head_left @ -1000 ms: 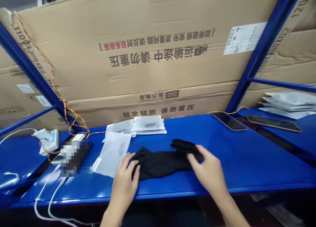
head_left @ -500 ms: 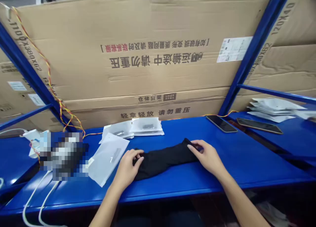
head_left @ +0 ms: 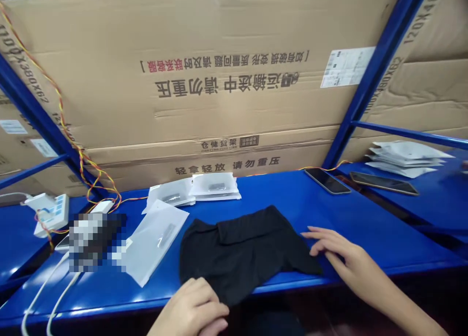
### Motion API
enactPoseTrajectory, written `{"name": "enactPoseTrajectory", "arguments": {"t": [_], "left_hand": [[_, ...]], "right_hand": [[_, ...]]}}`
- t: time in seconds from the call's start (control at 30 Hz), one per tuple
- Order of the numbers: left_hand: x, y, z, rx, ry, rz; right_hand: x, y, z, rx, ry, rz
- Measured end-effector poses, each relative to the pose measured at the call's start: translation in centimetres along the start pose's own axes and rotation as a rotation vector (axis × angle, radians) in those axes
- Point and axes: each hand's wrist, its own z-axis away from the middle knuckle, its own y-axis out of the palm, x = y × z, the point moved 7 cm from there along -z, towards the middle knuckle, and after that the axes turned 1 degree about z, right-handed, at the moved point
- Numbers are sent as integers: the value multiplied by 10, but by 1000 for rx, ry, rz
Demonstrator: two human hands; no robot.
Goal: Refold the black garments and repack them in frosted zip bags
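Observation:
A piece of black cloth (head_left: 248,258) lies on the blue shelf top, with a folded band along its far side and its lower corner over the front edge. My left hand (head_left: 195,306) is at that lower corner, fingers curled and thumb tucked under. Whether cloth is between these fingers is hidden. Just off the cloth's right end, my right hand (head_left: 338,250) is open, its fingers stretched toward the cloth and holding nothing.
White zip pouches (head_left: 157,238) lie left of the cloth, with more pouches (head_left: 214,186) behind. Two phones (head_left: 327,181) lie at the right, near stacked pouches (head_left: 405,158). A blurred-out item (head_left: 95,238), white cables and a power strip (head_left: 53,216) occupy the left. Cardboard (head_left: 234,33) stands behind.
The narrow folded strip of black cloth has been opened out toward me into a wider piece. My left hand moved down and nearer; my right hand let go and shifted right and nearer.

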Motion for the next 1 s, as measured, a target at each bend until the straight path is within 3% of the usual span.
{"name": "enactPoseTrajectory", "arguments": {"t": [0.07, 0.13, 0.23, 0.3, 0.4, 0.5, 0.63, 0.73, 0.8, 0.9, 1.0], "left_hand": [[4, -8, -9, -45, -87, 35], [9, -13, -20, -98, -161, 36], [15, 4, -27, 4, -186, -57], [21, 22, -22, 99, -183, -135], [30, 30, -6, 155, -224, -101], [41, 17, 4, 212, -344, 80], [58, -5, -15, 192, -435, 125], [73, -6, -46, 88, -335, -6], [83, 7, -61, 105, -228, -90], [94, 24, -66, 149, -168, -126], [95, 18, -64, 133, -207, -79]], "right_hand": [[17, -7, -2, -59, -42, 15], [38, -5, -8, -21, -65, -3], [64, 17, -11, 212, -75, -29], [70, 27, -5, 294, -82, -23], [68, 31, 8, 327, -64, -53], [68, 30, 15, 372, -61, -104], [65, 23, -5, 244, -133, -48], [52, 28, -28, 181, -182, 85], [41, 35, -38, 197, -187, 138], [32, 39, -40, 199, -189, 136], [35, 33, -39, 173, -189, 100]]}}
